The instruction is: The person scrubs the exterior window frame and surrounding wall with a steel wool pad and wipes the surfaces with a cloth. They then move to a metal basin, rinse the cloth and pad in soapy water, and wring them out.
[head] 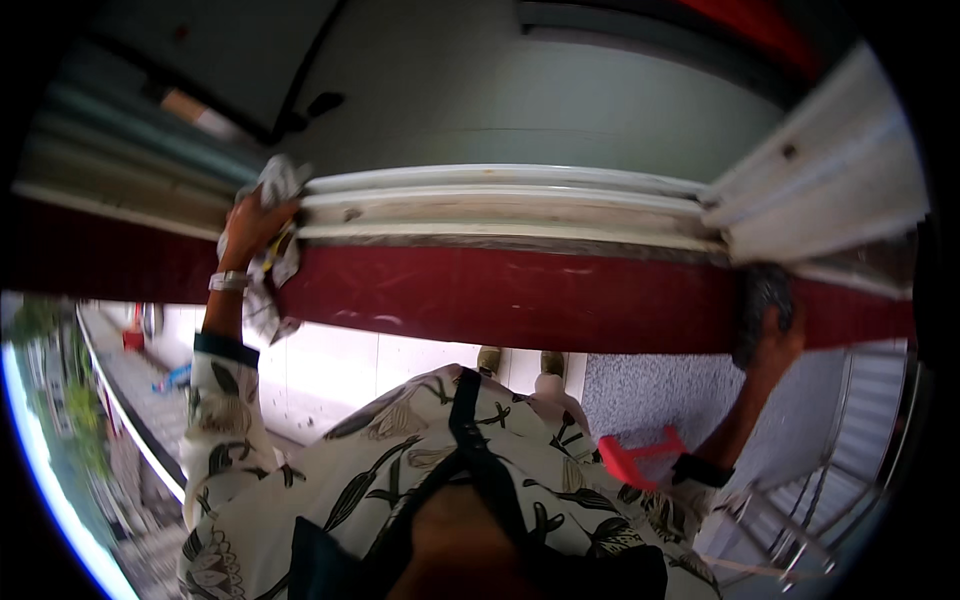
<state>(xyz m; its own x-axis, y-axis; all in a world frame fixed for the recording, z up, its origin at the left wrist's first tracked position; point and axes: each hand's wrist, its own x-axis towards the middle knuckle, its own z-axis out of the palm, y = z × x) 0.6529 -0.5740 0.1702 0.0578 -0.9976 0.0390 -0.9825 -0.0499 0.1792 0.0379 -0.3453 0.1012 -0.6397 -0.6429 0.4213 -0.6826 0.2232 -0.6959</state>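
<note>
My left hand (251, 229) grips a crumpled white cloth (281, 180) with dark and yellow markings, at the left end of a white window track (487, 208). Part of the cloth hangs down over the dark red sill (480, 289). On the right, my right hand (784, 337) holds a dark grey wad (765, 300), a rag or scrubber, against the sill near the foot of the upright window frame (825, 165). Dirt marks show along the track grooves. My right fingers are partly hidden by the wad.
Beyond the track lies a grey indoor floor (465, 97). Below the sill are light tiles (330, 375) and my shoes (551, 362). A pink-red plastic object (630, 461) and a metal-tube rack (795, 517) stand at lower right. A ledge (120, 360) borders an outdoor drop at left.
</note>
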